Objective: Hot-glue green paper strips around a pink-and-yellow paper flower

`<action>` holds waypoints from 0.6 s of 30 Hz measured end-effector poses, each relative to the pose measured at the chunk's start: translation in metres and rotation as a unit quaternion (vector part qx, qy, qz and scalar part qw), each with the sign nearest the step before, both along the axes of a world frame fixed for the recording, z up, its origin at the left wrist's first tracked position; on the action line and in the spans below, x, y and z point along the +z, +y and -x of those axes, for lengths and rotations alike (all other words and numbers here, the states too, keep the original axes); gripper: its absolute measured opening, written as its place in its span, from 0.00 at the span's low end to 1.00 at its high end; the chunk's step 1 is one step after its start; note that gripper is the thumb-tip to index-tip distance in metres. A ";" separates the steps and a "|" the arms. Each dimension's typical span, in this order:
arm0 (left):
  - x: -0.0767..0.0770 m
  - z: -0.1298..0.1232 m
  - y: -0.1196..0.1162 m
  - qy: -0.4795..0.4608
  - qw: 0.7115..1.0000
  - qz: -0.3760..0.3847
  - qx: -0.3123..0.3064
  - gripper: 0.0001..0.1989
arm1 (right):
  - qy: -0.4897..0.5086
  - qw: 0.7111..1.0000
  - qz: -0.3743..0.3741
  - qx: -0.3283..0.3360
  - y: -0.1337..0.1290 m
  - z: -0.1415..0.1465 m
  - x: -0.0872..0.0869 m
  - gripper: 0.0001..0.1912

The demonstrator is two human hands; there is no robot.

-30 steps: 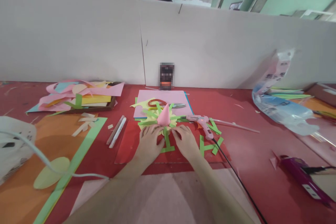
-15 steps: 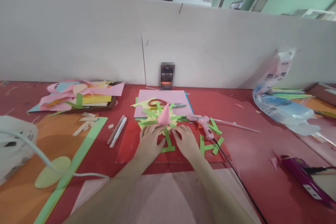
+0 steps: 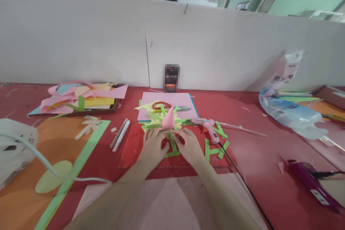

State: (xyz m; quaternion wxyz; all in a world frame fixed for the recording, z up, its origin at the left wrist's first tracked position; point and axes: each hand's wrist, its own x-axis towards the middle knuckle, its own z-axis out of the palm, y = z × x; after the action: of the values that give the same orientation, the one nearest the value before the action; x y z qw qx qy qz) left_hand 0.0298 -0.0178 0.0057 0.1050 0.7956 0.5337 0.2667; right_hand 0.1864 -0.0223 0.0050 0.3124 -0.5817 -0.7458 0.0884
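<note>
- Paper flower (image 3: 153, 119), yellow with green strips (image 3: 173, 143) around it, lies at the far edge of the red board (image 3: 132, 147), a pink cone (image 3: 169, 119) upright at its middle.
- The left hand (image 3: 154, 145) reaches the flower's near left side, fingers bent and thumb held apart; the right hand (image 3: 191, 145) mirrors it, thumb and forefinger close together. Whether either pinches the paper cannot be told.
- The flower sits just beyond the fingertips, its cone between the two hands but nearer the far side; meeting it from both sides probably keeps it from shifting.
- The glue gun (image 3: 207, 125) rests just right of the flower, seemingly for easy reach, while scissors (image 3: 184, 108) lie behind on pink sheets (image 3: 169, 97), apparently out of the way.
</note>
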 end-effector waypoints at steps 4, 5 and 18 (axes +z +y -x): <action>-0.001 0.000 0.000 0.000 1.000 -0.001 0.000 0.17 | -0.033 0.999 0.018 0.005 0.000 0.001 -0.001 0.12; -0.001 0.000 0.000 0.001 1.000 -0.001 -0.001 0.17 | -0.039 0.999 0.021 0.003 0.000 0.001 -0.001 0.12; 0.001 0.000 0.000 0.014 1.000 0.012 0.000 0.17 | -0.043 0.999 0.026 -0.014 0.001 0.006 0.000 0.09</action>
State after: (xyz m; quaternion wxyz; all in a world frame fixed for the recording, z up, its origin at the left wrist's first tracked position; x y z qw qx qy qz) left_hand 0.0301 -0.0181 0.0064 0.1073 0.7981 0.5381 0.2491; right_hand 0.1806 -0.0213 0.0050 0.2661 -0.6031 -0.7479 0.0784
